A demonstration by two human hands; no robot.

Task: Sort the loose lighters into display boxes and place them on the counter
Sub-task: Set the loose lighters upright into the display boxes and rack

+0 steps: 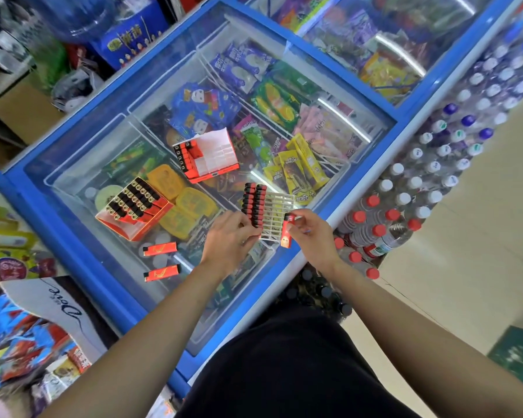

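On the glass freezer lid, my left hand (228, 236) grips the near-left side of a white grid tray (277, 212) that holds two rows of red lighters (254, 203). My right hand (310, 233) pinches one red lighter (287, 232) by its black top, just at the tray's near-right edge. Two loose red lighters (160, 248) (162, 273) lie flat on the glass to the left. A full red display box (133, 206) stands at the left. A partly filled red display box (207, 155) sits farther back.
The blue-framed freezer (73, 236) has glass lids over packaged ice creams. Packs of water bottles with red and white caps (405, 200) stand to the right. Snack packets (18, 342) pile at the near left. My dark clothing fills the bottom centre.
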